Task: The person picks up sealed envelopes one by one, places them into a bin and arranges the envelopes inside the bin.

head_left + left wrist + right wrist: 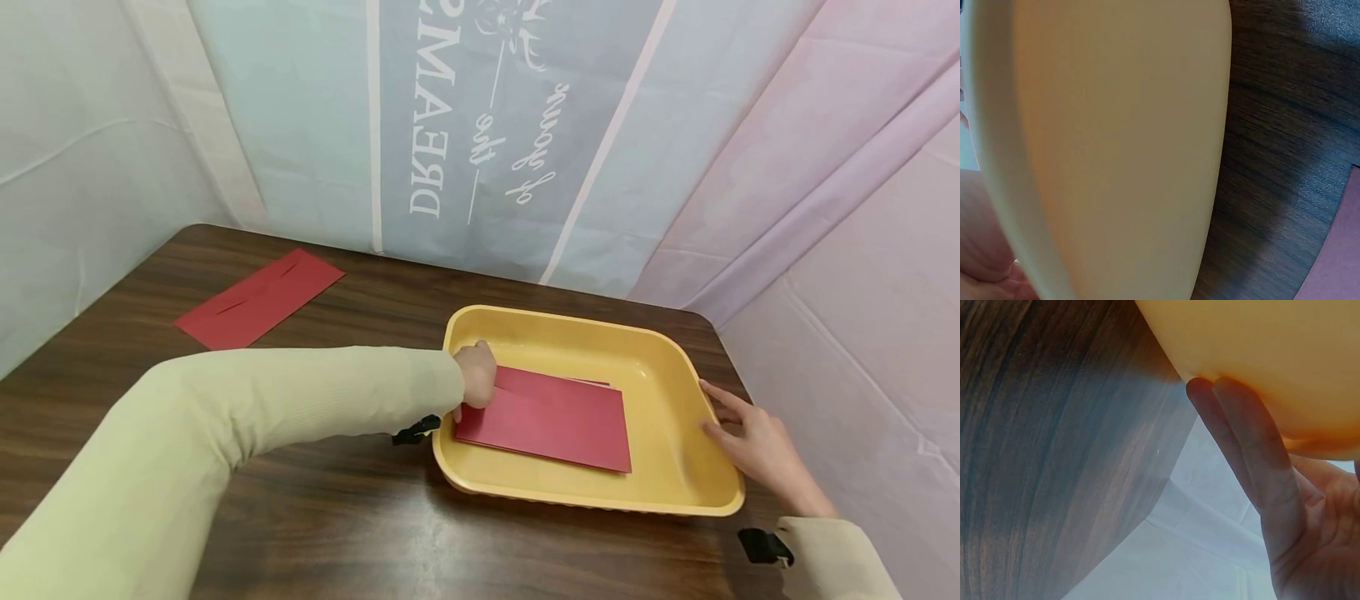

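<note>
A yellow plastic tub stands on the table with a red envelope lying flat inside, over another red piece whose edge peeks out behind. My left hand reaches over the tub's left rim and grips the envelope's left end; its fingertips are mostly hidden from above. Part of that hand shows past the rim in the left wrist view. At the opposite end, my right hand holds the tub's right rim, thumb inside and fingers against the outer wall.
Another red envelope with slit-like lines lies at the table's back left. The dark wood table meets hanging printed cloth at the back, with more cloth on both sides. My left sleeve spans the table's left half.
</note>
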Motion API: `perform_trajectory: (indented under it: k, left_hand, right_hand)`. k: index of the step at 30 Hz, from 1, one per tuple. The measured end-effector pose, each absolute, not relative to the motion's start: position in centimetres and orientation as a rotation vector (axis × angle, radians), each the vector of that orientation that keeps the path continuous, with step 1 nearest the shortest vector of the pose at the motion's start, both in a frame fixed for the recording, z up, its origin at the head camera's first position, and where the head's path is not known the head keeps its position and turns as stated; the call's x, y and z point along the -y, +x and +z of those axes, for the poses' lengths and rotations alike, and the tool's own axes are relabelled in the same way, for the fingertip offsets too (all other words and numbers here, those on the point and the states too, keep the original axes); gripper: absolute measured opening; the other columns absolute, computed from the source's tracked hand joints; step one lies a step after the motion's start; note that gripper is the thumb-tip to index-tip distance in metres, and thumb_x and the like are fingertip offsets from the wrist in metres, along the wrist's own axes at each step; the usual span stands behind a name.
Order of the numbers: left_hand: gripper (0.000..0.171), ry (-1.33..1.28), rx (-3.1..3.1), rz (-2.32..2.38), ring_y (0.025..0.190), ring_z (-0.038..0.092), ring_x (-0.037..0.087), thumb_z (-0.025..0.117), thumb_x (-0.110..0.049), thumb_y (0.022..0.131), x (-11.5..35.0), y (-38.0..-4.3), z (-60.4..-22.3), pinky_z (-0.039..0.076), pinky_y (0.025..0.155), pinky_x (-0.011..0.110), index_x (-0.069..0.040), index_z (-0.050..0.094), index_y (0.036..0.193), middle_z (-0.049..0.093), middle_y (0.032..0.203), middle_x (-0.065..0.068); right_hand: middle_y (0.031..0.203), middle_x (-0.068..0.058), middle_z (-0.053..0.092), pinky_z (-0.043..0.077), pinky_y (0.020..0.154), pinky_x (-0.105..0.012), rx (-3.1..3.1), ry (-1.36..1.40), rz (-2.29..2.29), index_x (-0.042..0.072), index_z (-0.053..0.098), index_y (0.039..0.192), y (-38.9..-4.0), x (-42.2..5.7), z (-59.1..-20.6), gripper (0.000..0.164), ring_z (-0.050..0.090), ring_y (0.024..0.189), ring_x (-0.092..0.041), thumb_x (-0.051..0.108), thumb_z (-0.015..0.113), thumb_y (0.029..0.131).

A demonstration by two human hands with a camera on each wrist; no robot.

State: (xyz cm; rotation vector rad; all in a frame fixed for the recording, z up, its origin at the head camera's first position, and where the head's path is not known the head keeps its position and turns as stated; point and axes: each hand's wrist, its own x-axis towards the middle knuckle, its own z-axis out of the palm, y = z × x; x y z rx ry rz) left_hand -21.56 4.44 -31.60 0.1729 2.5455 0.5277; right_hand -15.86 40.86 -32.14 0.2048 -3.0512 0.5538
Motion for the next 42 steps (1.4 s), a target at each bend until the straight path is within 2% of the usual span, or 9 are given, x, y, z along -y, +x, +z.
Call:
perform_trajectory:
  k: [10,15,18,20,25,28,31,36,42]
  left_hand:
    - [0.053,0.232,-2.527,0.621,0.051,0.066,0.021,0.063,-0.011,0.087,-3.4,-21.6,-30.3,0.054,0.046,0.029,0.004,0.036,0.129,0.055,0.105,0.017]
    - [0.018,0.333,-2.513,0.711,0.053,0.068,0.024,0.057,-0.011,0.090,-2.2,-21.7,-29.1,0.052,0.044,0.026,0.001,0.050,0.099,0.058,0.069,0.010]
    - [0.019,0.395,-2.529,0.777,0.044,0.063,0.021,0.054,-0.014,0.092,-1.3,-21.5,-28.4,0.050,0.043,0.024,-0.003,0.049,0.077,0.049,0.051,0.005]
    - [0.020,0.405,-2.539,0.849,0.040,0.056,0.018,0.053,-0.016,0.092,-0.7,-21.4,-28.0,0.049,0.044,0.025,-0.003,0.051,0.077,0.049,0.052,0.004]
    - [0.024,0.318,-2.582,0.980,0.044,0.049,0.013,0.052,-0.020,0.094,1.5,-21.5,-26.8,0.049,0.049,0.027,-0.002,0.048,0.110,0.053,0.068,0.004]
    - [0.021,0.266,-2.612,0.991,0.048,0.052,0.015,0.051,-0.021,0.095,3.2,-21.7,-26.2,0.047,0.050,0.026,-0.004,0.052,0.107,0.055,0.067,0.005]
    - [0.017,0.242,-2.648,0.940,0.047,0.053,0.015,0.050,-0.022,0.094,4.9,-21.9,-25.9,0.047,0.052,0.026,-0.007,0.055,0.089,0.054,0.061,0.002]
    - [0.042,0.229,-2.684,0.735,0.040,0.045,0.010,0.054,-0.025,0.090,8.3,-21.8,-25.9,0.042,0.054,0.024,-0.016,0.042,0.051,0.039,0.043,-0.006]
    - [0.032,0.203,-2.632,0.549,0.049,0.043,0.011,0.068,-0.030,0.082,12.5,-21.2,-26.5,0.040,0.050,0.026,-0.004,0.050,0.078,0.048,0.066,0.002]
  right_hand:
    - [0.095,-0.023,0.071,0.046,0.057,-0.020,3.029,0.223,0.558,-0.001,0.048,0.138,-15.9,-40.9,-32.1,0.055,0.063,0.070,-0.007,0.011,0.066,0.087]
    - [0.094,-0.023,0.071,0.045,0.057,-0.021,3.035,0.218,0.560,-0.001,0.047,0.138,-15.8,-40.9,-32.2,0.056,0.062,0.068,-0.005,0.011,0.066,0.088]
    - [0.094,-0.022,0.071,0.045,0.057,-0.021,3.034,0.217,0.550,-0.001,0.048,0.138,-15.7,-40.8,-32.2,0.055,0.062,0.068,-0.007,0.011,0.066,0.087]
    - [0.093,-0.022,0.071,0.045,0.057,-0.021,3.035,0.221,0.548,-0.002,0.048,0.138,-15.8,-40.8,-32.2,0.055,0.062,0.069,-0.007,0.011,0.066,0.087]
    - [0.094,-0.022,0.071,0.045,0.057,-0.020,3.029,0.223,0.566,-0.001,0.048,0.138,-15.9,-40.9,-32.2,0.056,0.060,0.068,-0.001,0.011,0.067,0.087]
    - [0.094,-0.022,0.071,0.044,0.057,-0.019,3.032,0.221,0.557,-0.001,0.048,0.138,-16.0,-41.0,-32.1,0.056,0.064,0.070,-0.008,0.012,0.067,0.087]
    - [0.095,-0.023,0.071,0.044,0.058,-0.020,3.047,0.222,0.542,-0.002,0.047,0.138,-16.1,-41.0,-32.0,0.056,0.068,0.075,-0.022,0.013,0.067,0.088]
    - [0.096,-0.024,0.071,0.045,0.059,-0.020,3.061,0.217,0.542,-0.002,0.046,0.139,-16.2,-40.9,-31.9,0.056,0.069,0.077,-0.029,0.013,0.066,0.088]
    - [0.096,-0.023,0.071,0.045,0.058,-0.019,3.062,0.209,0.540,-0.001,0.047,0.139,-16.0,-40.8,-32.0,0.056,0.068,0.073,-0.020,0.013,0.066,0.088]
